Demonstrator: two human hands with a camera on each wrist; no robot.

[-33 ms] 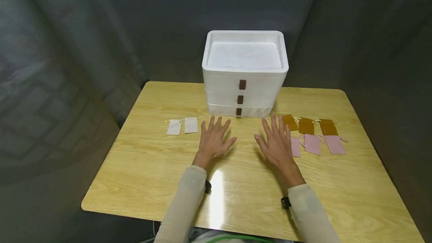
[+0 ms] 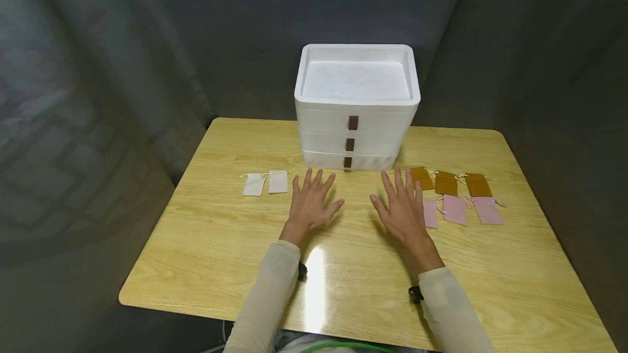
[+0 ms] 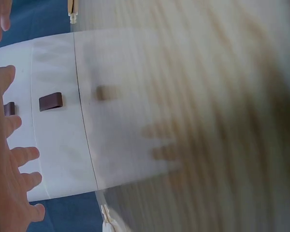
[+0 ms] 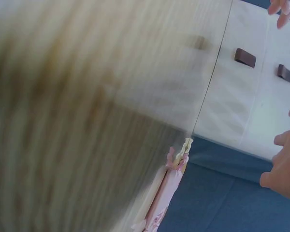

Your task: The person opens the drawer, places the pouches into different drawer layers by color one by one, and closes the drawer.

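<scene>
Left hand: the left hand [image 2: 310, 204] lies flat on the table [image 2: 206, 244], fingers spread and straight, holding nothing; likely a resting pose.
Right hand: the right hand [image 2: 404, 208] lies flat likewise, fingers spread, gripping nothing; its outer edge partly covers the nearest pink pouch [image 2: 430, 213].
Drawer unit: a white three-drawer unit [image 2: 356, 108] stands at the far middle of the table, just beyond both sets of fingertips; all three drawers appear closed, each with a brown pull tab [image 2: 352, 122] facing the person, so they can be reached from the front.
White pouches: two white drawstring pouches [image 2: 266, 183] lie side by side, left of the left hand, apart from it.
Brown pouches: three brown pouches [image 2: 445, 183] lie in a row to the right of the unit.
Pink pouches: a row lies just nearer than the brown ones; two more [image 2: 471, 210] lie fully in view. Sorted by colour, seemingly for ready picking.
Surface: a light wood-grain tabletop with rounded corners and a glare patch between the forearms.
Room: dark grey fabric walls enclose the table on the left, far and right sides.
Wrist views: blurred; they show the drawer front [image 3: 58, 145] and tabs only.
</scene>
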